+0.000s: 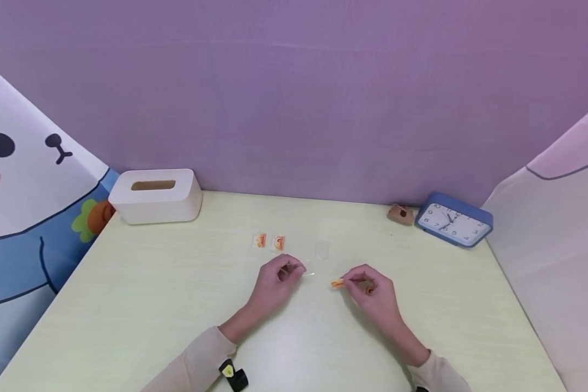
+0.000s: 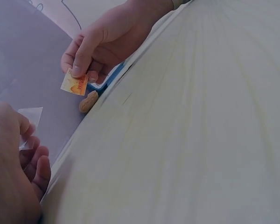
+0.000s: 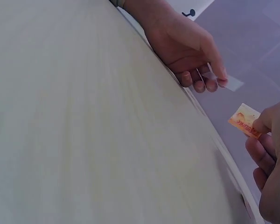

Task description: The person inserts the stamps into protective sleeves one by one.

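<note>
My left hand (image 1: 276, 283) pinches a small clear plastic sleeve (image 3: 234, 84) between thumb and fingers, just above the table. To its right, my right hand (image 1: 374, 291) pinches a small orange and yellow printed card (image 2: 74, 84) by one edge. A gap separates the two hands, and the card and sleeve are apart. Beyond the left hand, two small clear packets with orange prints, a left packet (image 1: 259, 240) and a right packet (image 1: 279, 243), lie side by side on the table. Another clear sleeve (image 1: 322, 250) lies flat beyond the gap between my hands.
A white tissue box (image 1: 176, 209) stands at the back left of the pale table (image 1: 142, 305). At the back right are a blue clock (image 1: 453, 220) and a small brown object (image 1: 400, 214). A purple backdrop (image 1: 294, 109) rises behind the table's far edge.
</note>
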Tool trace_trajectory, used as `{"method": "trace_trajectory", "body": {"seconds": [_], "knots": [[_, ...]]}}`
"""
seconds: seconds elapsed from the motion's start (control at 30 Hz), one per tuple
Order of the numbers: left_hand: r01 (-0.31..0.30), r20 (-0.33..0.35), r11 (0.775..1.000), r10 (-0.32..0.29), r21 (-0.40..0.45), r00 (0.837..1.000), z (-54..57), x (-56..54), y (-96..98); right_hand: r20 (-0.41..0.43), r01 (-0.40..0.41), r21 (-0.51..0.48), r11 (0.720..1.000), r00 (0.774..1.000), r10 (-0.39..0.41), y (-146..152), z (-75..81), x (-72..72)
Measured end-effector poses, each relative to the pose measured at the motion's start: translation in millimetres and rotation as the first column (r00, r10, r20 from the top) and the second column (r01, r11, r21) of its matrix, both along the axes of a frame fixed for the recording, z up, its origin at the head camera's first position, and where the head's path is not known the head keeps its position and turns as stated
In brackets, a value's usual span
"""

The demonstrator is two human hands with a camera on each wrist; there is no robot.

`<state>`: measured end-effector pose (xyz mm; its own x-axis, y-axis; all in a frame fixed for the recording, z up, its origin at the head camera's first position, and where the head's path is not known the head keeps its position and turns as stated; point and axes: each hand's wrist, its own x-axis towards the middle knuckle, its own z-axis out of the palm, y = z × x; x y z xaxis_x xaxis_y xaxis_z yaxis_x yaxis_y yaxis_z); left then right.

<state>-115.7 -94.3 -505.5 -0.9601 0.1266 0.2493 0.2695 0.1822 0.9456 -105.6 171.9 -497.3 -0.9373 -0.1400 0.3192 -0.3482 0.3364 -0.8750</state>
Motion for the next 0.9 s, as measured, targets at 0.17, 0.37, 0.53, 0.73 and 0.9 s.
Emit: {"method": "trace_trajectory", "body": {"seconds": [0.17, 0.37, 0.53, 0.73, 0.9], "knots": [[0.046, 0.113, 0.998, -0.051, 0.043, 0.992, 2.9, 0.2, 0.6, 0.002, -0.035, -0.038, 0.999, 0.999, 0.035, -4.4, -0.1, -0.1], [0.049, 0.146, 0.997, -0.057, 0.059, 0.988, 4.6, 0.4, 2.0, 0.032, -0.049, -0.077, 0.996, 0.998, 0.052, -10.4, 1.8, -0.4], [0.042, 0.138, 0.998, -0.047, 0.040, 0.989, 4.5, 0.5, 1.5, 0.069, -0.008, -0.066, 0.998, 0.998, 0.013, -14.3, 4.5, -0.9], [0.038, 0.106, 0.999, -0.040, 0.021, 0.994, 3.3, 0.0, 1.5, 0.086, 0.015, -0.086, 0.996, 0.996, -0.007, -18.8, 8.0, -1.0], [0.056, 0.062, 0.998, -0.054, -0.015, 0.997, 1.2, -0.7, 0.7, 0.091, 0.029, -0.127, 0.991, 0.996, -0.017, -21.8, 9.1, -0.8]]}}
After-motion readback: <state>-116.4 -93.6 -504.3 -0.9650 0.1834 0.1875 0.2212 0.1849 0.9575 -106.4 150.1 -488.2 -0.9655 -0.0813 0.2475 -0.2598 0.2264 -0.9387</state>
